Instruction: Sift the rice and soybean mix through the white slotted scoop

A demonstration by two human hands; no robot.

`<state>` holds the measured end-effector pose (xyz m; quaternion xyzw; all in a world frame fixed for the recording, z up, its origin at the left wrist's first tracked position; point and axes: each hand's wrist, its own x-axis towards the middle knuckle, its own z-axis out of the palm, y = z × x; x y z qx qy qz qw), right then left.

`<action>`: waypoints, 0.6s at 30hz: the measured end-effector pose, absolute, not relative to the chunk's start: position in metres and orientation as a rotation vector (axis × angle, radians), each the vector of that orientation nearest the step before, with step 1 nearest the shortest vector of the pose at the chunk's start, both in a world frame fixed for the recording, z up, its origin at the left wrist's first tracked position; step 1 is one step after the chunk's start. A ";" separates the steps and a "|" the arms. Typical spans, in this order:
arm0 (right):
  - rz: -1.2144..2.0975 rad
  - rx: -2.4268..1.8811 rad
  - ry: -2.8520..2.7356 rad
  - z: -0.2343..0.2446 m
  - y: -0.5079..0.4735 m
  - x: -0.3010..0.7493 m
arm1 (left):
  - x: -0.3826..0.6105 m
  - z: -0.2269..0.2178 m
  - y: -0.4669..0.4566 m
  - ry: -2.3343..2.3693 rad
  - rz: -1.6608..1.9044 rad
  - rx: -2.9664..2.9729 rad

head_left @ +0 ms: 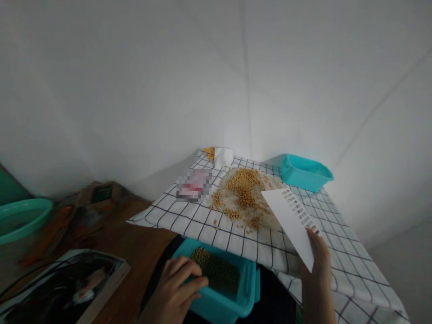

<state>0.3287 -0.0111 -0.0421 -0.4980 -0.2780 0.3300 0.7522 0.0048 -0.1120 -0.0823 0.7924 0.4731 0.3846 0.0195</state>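
My right hand (317,249) grips a thin white sheet (293,225) with a row of slots along one edge, held tilted over the right side of a heap of yellow soybeans (245,189). The beans lie mixed with pale grains (224,193) on a checked cloth. Below the table edge, a turquoise tub (221,306) holds beans, some yellowish and mostly dark green (219,272). My left hand (178,285) has its fingers curled over the tub's left rim; its thumb is hard to make out.
A second turquoise tub (307,173) stands at the table's back right. A blurred pink packet (195,184) lies left of the heap, a white crumpled item (223,157) behind it. At the left are a green basin (23,218) and a box with dark contents (64,288).
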 end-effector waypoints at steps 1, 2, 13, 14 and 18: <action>0.700 -1.077 -0.622 -0.045 -0.008 0.331 | 0.007 -0.081 -0.112 1.484 1.193 2.437; 0.681 -1.066 -0.645 -0.046 -0.005 0.333 | 0.009 -0.079 -0.112 1.484 1.197 2.437; 0.824 -1.108 -0.690 -0.031 -0.015 0.327 | 0.023 -0.057 -0.117 1.561 1.144 2.487; 0.838 -1.117 -0.689 -0.029 -0.016 0.326 | 0.023 -0.053 -0.117 1.559 1.122 2.493; 0.822 -1.130 -0.731 -0.022 -0.013 0.323 | 0.018 -0.044 -0.112 1.521 1.052 2.544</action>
